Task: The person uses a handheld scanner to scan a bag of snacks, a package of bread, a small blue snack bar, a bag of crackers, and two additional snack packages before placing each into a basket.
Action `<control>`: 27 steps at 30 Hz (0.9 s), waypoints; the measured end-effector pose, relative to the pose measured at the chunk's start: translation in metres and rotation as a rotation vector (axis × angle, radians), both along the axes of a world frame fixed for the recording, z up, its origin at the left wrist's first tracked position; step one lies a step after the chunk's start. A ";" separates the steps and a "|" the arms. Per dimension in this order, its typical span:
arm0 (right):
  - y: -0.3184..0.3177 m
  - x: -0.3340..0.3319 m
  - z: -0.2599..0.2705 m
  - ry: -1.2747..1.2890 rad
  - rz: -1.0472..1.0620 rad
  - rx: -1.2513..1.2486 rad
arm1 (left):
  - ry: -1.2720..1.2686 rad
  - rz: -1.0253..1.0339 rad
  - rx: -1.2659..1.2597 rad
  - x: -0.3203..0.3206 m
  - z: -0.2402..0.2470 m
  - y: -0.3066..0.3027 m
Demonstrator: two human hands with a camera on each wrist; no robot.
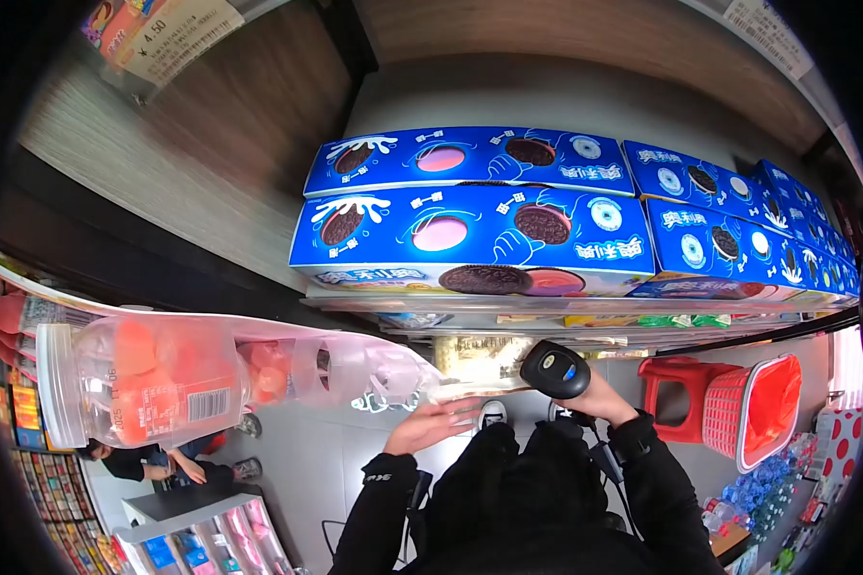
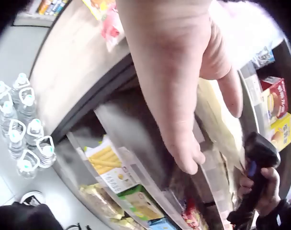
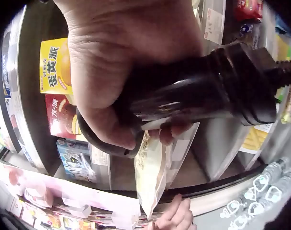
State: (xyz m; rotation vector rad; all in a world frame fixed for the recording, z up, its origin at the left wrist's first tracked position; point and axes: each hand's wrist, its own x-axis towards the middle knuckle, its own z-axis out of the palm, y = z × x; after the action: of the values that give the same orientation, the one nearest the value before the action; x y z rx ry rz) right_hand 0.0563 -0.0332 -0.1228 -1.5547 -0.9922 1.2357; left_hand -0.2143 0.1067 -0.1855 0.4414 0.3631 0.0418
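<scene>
My right hand (image 1: 599, 398) grips a black barcode scanner (image 1: 554, 370), with the fingers curled round its handle in the right wrist view. A pale yellow packet (image 3: 152, 175) hangs just below those fingertips, and its upper edge overlaps them there. I cannot tell which hand bears its weight. My left hand (image 2: 176, 81) has its fingers extended and thumb apart, with the packet behind and beside the thumb in the left wrist view. In the head view the left fingertips lie right at the packet's lower edge.
Blue cookie boxes (image 1: 475, 225) are stacked on the shelf ahead. At the left stands a clear jar (image 1: 177, 379) with orange contents. A red stool (image 1: 676, 398) and basket (image 1: 753, 412) are at the right. Water bottles (image 2: 26, 124) stand on the floor; a person (image 1: 163, 465) is lower left.
</scene>
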 end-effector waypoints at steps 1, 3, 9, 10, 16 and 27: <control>-0.002 0.001 -0.002 0.003 0.011 0.026 | 0.002 0.001 0.000 -0.004 -0.001 0.002; -0.003 0.001 -0.004 -0.008 -0.002 0.015 | -0.154 0.079 0.048 -0.010 -0.008 0.003; -0.003 0.005 0.010 -0.079 0.009 -0.045 | -0.008 0.163 0.108 0.008 -0.001 0.006; -0.003 0.008 0.004 -0.063 0.005 -0.074 | -0.011 0.161 0.106 0.011 0.000 0.007; -0.007 0.009 0.002 -0.096 -0.008 -0.094 | -0.033 0.169 -0.034 0.015 -0.016 0.021; -0.012 0.025 0.011 -0.020 0.029 -0.047 | 0.210 0.364 0.184 0.021 0.019 -0.010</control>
State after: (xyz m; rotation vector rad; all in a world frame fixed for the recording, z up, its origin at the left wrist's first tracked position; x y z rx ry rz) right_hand 0.0811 -0.0451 -0.1115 -1.5968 -1.0078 1.2742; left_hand -0.1934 0.0963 -0.1660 0.5593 0.6471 0.3879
